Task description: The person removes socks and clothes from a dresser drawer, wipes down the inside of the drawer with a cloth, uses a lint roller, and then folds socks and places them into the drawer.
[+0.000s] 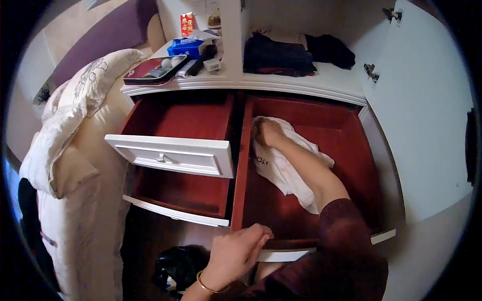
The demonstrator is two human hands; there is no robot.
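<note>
"Bent down onto a white printed cloth (293, 173), the fingers of the right hand (271, 133) are partly hidden, so how far they close, and whether they pinch the fabric, cannot be told."

"And the left hand (241, 248)?"

"Fingers curled inward, at the front left corner of the wide right drawer (351, 145); whether they clasp its edge cannot be told."

"Where exactly does the cloth lie?"

"Inside that drawer, on the red floor, spread obliquely from the left rear area toward the front middle. Dark lettering shows near its left edge, and the right forearm passes over it."

"Which other containers are shown?"

"To the left, an upper drawer (181, 115) and, beneath it, a lower drawer (181, 193), both pulled out, with red interiors and white fronts. On the cabinet top above them, a shallow red case (145, 75) holds two white balls (170, 62); just behind it sits a blue packet (186, 47), with a red envelope (187, 24) upright farther back."

"And the compartment on the right?"

"An open shelf compartment (334, 70) bearing folded dark clothes (276, 55) and, beside them, a black garment (331, 50). Its white door (416, 115) stands open."
</note>
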